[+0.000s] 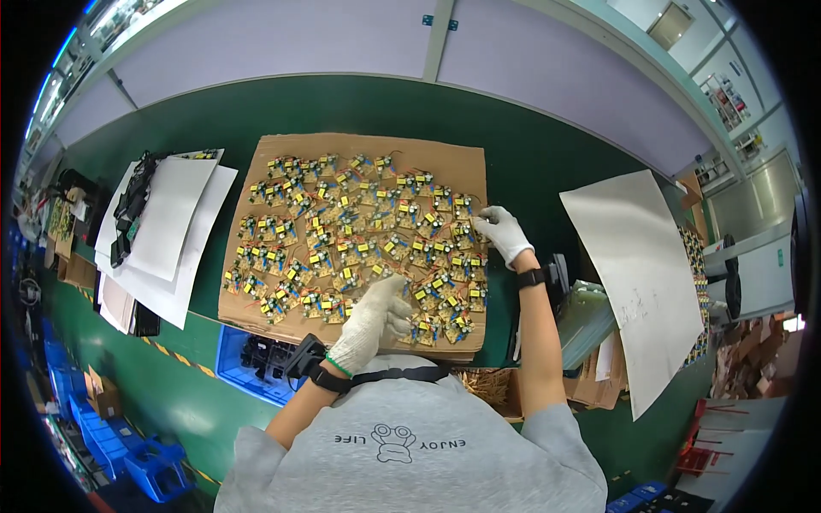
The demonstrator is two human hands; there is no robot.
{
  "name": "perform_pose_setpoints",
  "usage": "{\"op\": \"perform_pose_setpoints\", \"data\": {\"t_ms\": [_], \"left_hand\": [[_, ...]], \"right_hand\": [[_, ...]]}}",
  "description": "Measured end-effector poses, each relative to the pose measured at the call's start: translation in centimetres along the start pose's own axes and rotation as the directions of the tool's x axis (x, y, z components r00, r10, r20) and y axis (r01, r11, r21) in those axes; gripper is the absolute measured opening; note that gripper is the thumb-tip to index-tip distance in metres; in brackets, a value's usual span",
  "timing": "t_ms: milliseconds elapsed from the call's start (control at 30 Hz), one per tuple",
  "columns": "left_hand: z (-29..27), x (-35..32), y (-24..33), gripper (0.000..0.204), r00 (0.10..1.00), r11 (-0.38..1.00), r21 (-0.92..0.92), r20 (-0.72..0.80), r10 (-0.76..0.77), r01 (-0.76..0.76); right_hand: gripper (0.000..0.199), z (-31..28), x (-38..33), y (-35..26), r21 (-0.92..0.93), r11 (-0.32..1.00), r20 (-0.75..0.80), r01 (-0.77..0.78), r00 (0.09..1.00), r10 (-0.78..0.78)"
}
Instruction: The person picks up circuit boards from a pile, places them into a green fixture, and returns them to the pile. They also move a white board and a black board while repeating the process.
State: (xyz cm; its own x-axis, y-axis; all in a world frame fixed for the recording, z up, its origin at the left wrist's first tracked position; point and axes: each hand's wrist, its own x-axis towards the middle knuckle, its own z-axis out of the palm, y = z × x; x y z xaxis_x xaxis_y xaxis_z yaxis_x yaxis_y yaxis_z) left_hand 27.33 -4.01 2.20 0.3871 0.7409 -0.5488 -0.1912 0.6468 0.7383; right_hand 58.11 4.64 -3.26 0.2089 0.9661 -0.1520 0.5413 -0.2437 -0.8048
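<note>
Many small circuit boards (321, 235) with yellow and blue parts and thin wires lie spread over a brown cardboard sheet (376, 147) in front of me. My left hand (376, 315), in a white knit glove with a green cuff, hangs above the near middle boards. Its fingers are loosely bent and apart, with nothing visible in them. At the sheet's right edge, my right hand (505, 233), also in a white glove, has its thumb and fingers drawn together on the edge of a circuit board (463, 207). Both wrists carry black strapped devices.
White sheets (192, 227) with black cables (132, 205) on them lie at left. To the right, a large pale sheet (637, 274) leans beside stacked clear sheets (586, 321). Below the table edge stands a blue bin (235, 363) with black parts. A lilac partition (282, 47) bounds the back.
</note>
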Motion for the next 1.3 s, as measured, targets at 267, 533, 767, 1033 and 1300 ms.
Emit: {"op": "perform_pose_setpoints", "data": {"t_ms": [267, 533, 767, 1033, 1300], "left_hand": [[0.1, -1.2, 0.4, 0.048, 1.0, 0.999, -0.033, -0.025, 0.005, -0.006], [-1.0, -1.1, -1.8, 0.044, 0.998, 0.999, -0.018, -0.05, 0.032, -0.032], [0.5, -1.7, -0.8, 0.03, 1.0, 0.993, -0.116, 0.016, 0.025, -0.023], [0.7, -2.0, 0.9, 0.026, 0.998, 0.987, -0.147, -0.018, 0.058, -0.06], [0.8, -0.5, 0.7, 0.036, 0.999, 0.995, -0.097, 0.039, 0.027, -0.024]], "right_hand": [[0.04, 0.2, -0.5, -2.5, -0.324, 0.945, -0.049, 0.04, 0.997, -0.058], [0.037, 1.8, -3.0, -2.6, -0.283, 0.959, -0.301, -0.03, 0.952, -0.059], [0.036, 1.9, -5.3, -5.9, -0.647, 0.751, -0.505, -0.133, 0.812, -0.292], [0.054, -11.0, -18.5, -3.8, -0.708, 0.345, -0.673, -0.616, 0.737, -0.062], [0.06, -15.1, -24.1, 4.1, -0.667, 0.397, -0.711, -0.631, 0.697, -0.088]]}}
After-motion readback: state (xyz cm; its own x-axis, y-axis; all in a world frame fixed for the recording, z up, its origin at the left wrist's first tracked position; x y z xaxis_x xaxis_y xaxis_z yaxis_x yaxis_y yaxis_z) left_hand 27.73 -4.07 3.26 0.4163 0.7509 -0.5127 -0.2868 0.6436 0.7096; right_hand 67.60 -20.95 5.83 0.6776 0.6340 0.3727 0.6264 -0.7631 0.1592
